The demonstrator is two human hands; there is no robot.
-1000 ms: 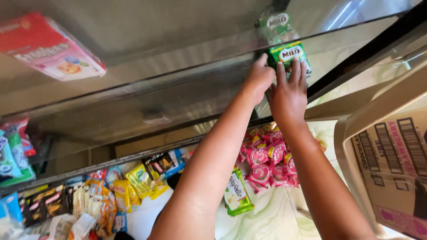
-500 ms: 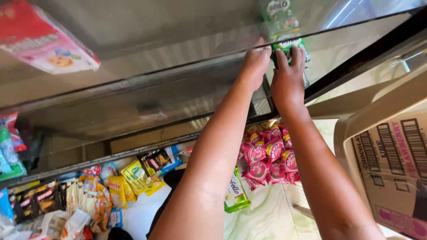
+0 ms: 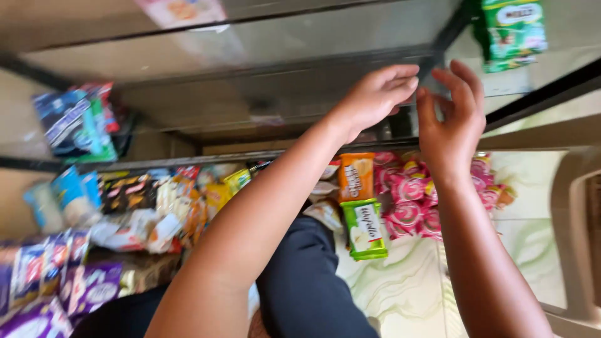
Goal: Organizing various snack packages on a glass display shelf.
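Glass shelf (image 3: 300,56) sits under 2 raised hands. The left hand (image 3: 375,97) rests loosely curled against it, holding nothing; the right hand (image 3: 452,119) spreads its fingers apart, empty. Beyond, the green packet (image 3: 513,28) lies untouched on the glass.

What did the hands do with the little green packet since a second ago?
A second ago both hands pressed on the small green packet on the glass shelf. Now the left hand and right hand have let go and pulled back toward the person, both empty with fingers open. The packet stays on the shelf. The pink wrapped sweets and the green biscuit pack below lie as before.
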